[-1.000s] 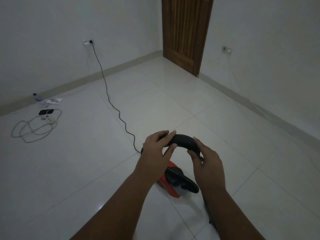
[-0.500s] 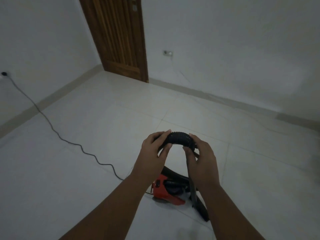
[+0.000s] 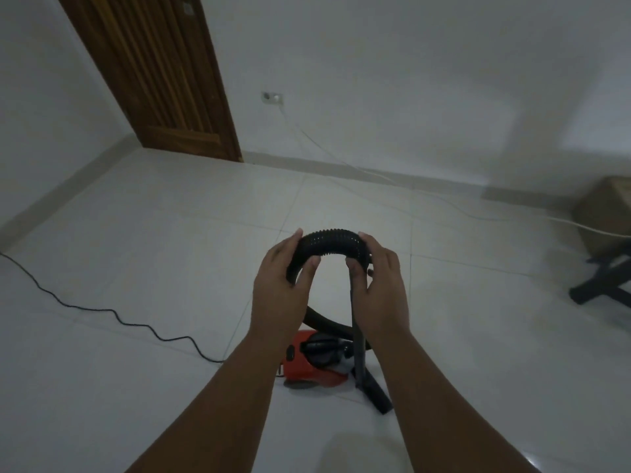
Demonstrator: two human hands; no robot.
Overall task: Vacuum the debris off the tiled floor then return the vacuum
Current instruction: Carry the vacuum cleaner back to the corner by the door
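Observation:
A small red and black vacuum (image 3: 307,363) sits on the white tiled floor (image 3: 170,250) just below my hands. Its black ribbed hose (image 3: 329,242) arches up between them. My left hand (image 3: 283,285) grips the hose's left end and my right hand (image 3: 379,291) grips the right end, where a straight black tube (image 3: 358,343) drops to a flat nozzle (image 3: 377,392) on the floor. The vacuum's black power cord (image 3: 102,310) trails away to the left. I make out no debris on the tiles in this dim light.
A brown wooden door (image 3: 153,73) stands at the back left corner. A wall socket (image 3: 272,97) right of it feeds a white cable (image 3: 444,203) running along the floor to the right. A wooden stand with black legs (image 3: 607,240) is at the right edge.
My view has swung to the right, so the door has shifted left and the stand has come into sight. Both hands keep hold of the hose, and the vacuum now lies turned beneath them.

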